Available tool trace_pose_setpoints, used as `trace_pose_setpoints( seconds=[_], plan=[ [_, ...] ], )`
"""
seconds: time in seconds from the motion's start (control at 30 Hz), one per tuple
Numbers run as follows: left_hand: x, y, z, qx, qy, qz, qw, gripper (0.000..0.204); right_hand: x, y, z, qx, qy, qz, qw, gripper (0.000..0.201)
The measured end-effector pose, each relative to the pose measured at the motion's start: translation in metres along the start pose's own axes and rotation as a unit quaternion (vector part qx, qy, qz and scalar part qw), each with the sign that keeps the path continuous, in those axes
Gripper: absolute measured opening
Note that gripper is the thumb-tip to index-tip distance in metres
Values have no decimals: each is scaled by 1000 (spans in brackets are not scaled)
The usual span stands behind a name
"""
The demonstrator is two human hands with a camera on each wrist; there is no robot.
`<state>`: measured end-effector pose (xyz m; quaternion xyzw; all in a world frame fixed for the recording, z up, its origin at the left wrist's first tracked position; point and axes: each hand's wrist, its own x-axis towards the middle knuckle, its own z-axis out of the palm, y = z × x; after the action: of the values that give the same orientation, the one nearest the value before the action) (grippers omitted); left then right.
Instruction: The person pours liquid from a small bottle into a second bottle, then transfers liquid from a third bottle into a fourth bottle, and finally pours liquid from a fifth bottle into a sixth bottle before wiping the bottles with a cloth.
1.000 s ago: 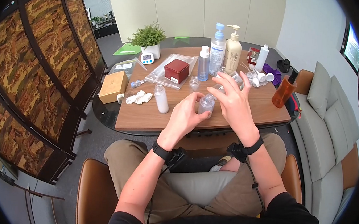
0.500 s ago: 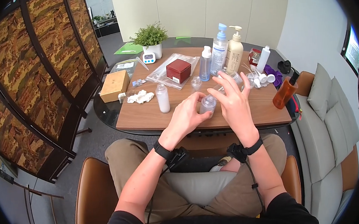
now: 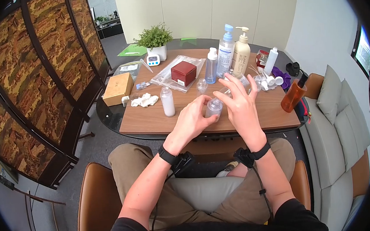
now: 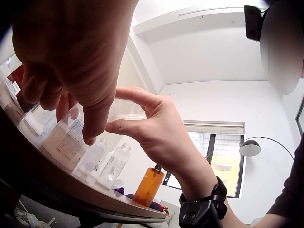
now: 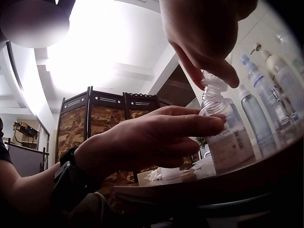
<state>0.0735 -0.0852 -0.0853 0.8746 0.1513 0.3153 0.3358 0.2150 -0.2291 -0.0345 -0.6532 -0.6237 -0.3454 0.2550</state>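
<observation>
A clear plastic bottle [image 3: 214,108] with a threaded neck stands at the table's front, pale contents inside. My left hand [image 3: 189,120] grips it around the side, thumb in front and fingers behind. Above its mouth, my right hand [image 3: 242,111] pinches a tilted clear plastic container [image 5: 214,81] between thumb and index finger; the other fingers are spread. Much of that container is hidden by the fingers, and its lower end is right at the bottle's mouth. Left of my left hand stands an uncapped bottle [image 3: 167,103] of whitish contents. A small clear bottle [image 3: 201,86] is just behind.
Behind the hands are a dark red box [image 3: 184,73] on a plastic bag, a blue pump bottle [image 3: 211,68] and a cream pump bottle [image 3: 241,54]. An amber bottle [image 3: 293,97] stands right, near white caps [image 3: 270,82]. Crumpled tissue [image 3: 144,100] and a cardboard box [image 3: 118,89] lie left.
The head view shifted slightly between the first two frames. Both hands, the bottle and the pinched container keep almost the same pose throughout.
</observation>
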Motion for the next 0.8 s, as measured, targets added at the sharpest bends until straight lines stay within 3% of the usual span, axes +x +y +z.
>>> trace_pose_setpoints(
  seconds=[0.8],
  plan=[
    [-1,-3,3,5,10,10,1000,61,-1,1,2,-1,4,0,1000,36]
  ],
)
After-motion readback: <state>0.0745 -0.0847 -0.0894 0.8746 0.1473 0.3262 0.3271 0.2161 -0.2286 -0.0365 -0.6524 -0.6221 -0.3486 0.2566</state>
